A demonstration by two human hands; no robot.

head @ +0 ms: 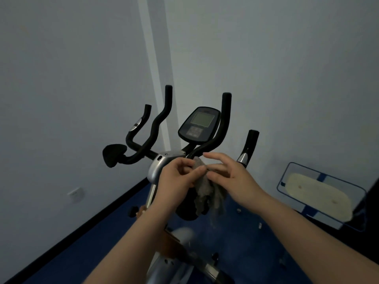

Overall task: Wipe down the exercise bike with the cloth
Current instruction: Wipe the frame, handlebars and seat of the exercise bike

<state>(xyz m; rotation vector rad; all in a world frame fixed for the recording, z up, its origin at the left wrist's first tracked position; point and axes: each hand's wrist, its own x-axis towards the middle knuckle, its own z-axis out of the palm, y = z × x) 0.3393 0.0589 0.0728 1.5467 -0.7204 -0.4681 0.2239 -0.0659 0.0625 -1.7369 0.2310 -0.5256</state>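
The exercise bike (158, 167) stands in front of me, with black curved handlebars (158, 124), a silver stem and a dark console (200, 125) with a grey screen. A grey crumpled cloth (207, 193) hangs between my hands just below the console, in front of the stem. My left hand (176, 179) pinches the cloth's upper edge with thumb and fingers. My right hand (227, 173) holds the cloth from the right, its lower fingers curled into the fabric and its index finger stretched out above. The lower frame shows blurred at the bottom.
White walls meet in a corner behind the bike, with a socket (75, 194) low on the left wall. The floor (256, 238) is dark blue. A blue-framed panel with a pale oval pad (320, 194) leans at the right.
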